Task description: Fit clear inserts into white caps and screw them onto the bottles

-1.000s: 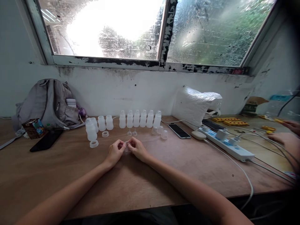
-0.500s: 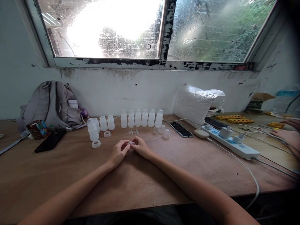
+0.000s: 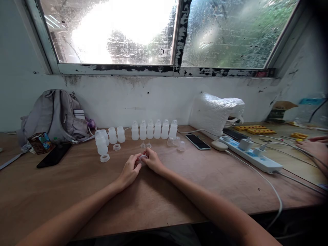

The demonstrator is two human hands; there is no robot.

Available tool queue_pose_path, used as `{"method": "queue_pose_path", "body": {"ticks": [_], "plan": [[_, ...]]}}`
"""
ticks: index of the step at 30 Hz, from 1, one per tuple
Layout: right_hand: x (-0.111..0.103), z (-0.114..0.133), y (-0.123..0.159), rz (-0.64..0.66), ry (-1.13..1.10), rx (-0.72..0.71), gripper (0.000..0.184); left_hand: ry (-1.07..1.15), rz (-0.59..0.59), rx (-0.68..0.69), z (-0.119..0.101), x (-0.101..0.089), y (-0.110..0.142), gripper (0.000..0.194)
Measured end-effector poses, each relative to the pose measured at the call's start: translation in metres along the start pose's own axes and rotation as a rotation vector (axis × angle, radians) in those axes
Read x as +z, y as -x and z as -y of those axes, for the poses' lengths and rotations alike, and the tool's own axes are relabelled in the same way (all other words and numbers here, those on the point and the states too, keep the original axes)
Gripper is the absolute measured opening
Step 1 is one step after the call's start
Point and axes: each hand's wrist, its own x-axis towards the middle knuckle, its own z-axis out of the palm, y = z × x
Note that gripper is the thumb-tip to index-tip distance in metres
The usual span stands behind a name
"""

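Between my left hand point(image 3: 131, 168) and my right hand point(image 3: 151, 160) is a translucent baby bottle collar ring point(image 3: 142, 158), pinched by the fingers of both. My fingers hide much of it, and I cannot tell whether a nipple sits inside. Just beyond my hands, two clear bottle nipples point(image 3: 146, 145) stand on the table. To the left are two loose collar rings point(image 3: 105, 158), near several open frosted bottles point(image 3: 112, 135) and one stacked or taller bottle point(image 3: 101, 143). Clear bottle caps point(image 3: 180, 146) lie to the right of the nipples.
A row of capped baby bottles point(image 3: 157, 130) stands along the wall. Left are a grey backpack point(image 3: 55, 114), a drink carton point(image 3: 40, 142) and a black phone point(image 3: 54, 155). Right are another phone point(image 3: 197, 141), a power strip point(image 3: 253, 159) with cables, and a co-worker's hand point(image 3: 314, 147) near yellow parts.
My hands have tilted the piece between them, so its ring edge now shows upward. The head view has shifted slightly. The co-worker's hands at the right have moved.
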Motion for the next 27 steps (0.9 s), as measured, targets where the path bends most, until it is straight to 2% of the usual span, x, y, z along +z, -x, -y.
{"method": "queue_pose_path", "body": {"ticks": [11, 16, 22, 27], "plan": [[-0.001, -0.005, -0.001, 0.002, 0.044, -0.007, 0.008, -0.08, -0.014, 0.039, 0.002, 0.005, -0.002, 0.029], [-0.001, -0.001, 0.003, -0.001, -0.018, -0.033, 0.017, -0.098, -0.025, 0.081, -0.001, 0.0, -0.006, 0.027], [-0.001, 0.002, 0.007, -0.021, 0.026, -0.096, 0.021, -0.017, -0.012, 0.105, 0.004, 0.0, -0.009, 0.026], [0.0, 0.0, 0.006, 0.012, 0.003, -0.146, 0.021, 0.019, -0.05, 0.119, 0.009, 0.001, -0.009, 0.026]]}}
